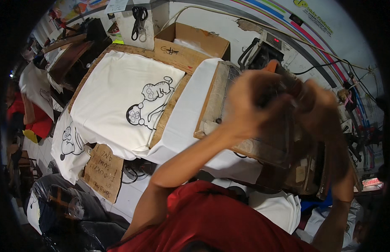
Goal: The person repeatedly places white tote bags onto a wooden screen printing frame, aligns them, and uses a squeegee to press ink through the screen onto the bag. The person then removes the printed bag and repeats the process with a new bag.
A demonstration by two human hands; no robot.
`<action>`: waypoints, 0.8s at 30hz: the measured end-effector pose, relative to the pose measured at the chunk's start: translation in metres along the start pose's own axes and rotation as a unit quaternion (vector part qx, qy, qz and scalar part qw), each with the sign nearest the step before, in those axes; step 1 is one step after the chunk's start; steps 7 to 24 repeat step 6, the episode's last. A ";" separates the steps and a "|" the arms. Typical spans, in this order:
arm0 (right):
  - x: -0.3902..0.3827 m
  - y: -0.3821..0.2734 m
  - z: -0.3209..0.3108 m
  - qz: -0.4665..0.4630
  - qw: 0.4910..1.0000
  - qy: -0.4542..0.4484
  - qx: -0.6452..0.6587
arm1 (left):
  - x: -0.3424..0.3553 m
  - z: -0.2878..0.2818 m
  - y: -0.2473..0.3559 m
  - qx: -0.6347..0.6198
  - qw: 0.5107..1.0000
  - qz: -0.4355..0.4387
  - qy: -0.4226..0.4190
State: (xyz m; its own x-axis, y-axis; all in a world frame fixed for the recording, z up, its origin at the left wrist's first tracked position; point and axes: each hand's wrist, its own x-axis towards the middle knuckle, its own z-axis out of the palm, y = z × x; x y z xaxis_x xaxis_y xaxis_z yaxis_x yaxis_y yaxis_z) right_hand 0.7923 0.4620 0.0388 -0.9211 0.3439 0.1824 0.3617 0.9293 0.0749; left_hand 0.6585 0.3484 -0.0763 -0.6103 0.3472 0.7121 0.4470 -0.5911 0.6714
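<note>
Both my hands are raised close together on the right, over a wood-edged screen printing frame. My left hand is blurred, its fingers curving toward a dark shape between the hands. My right hand is smeared more strongly, beside that dark shape. What the shape is, and whether either hand grips it, I cannot make out. An orange thing shows just behind my left fingers. Beneath the frame lies white fabric. To its left, a white cloth printed with a black cartoon cat and child is spread on a wooden board.
An open cardboard box stands at the back by the wall. Near it is a machine with a red display. Another printed cloth hangs at the left over a cardboard sheet. Black plastic bags lie lower left.
</note>
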 end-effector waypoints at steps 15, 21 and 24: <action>0.117 0.096 -0.114 0.016 0.957 0.233 -0.169 | -0.018 -0.122 0.095 -0.059 0.997 -0.044 0.006; 0.117 0.096 -0.114 0.016 0.957 0.233 -0.169 | -0.018 -0.122 0.095 -0.059 0.997 -0.044 0.006; 0.117 0.096 -0.114 0.016 0.957 0.233 -0.169 | -0.018 -0.122 0.095 -0.059 0.997 -0.044 0.006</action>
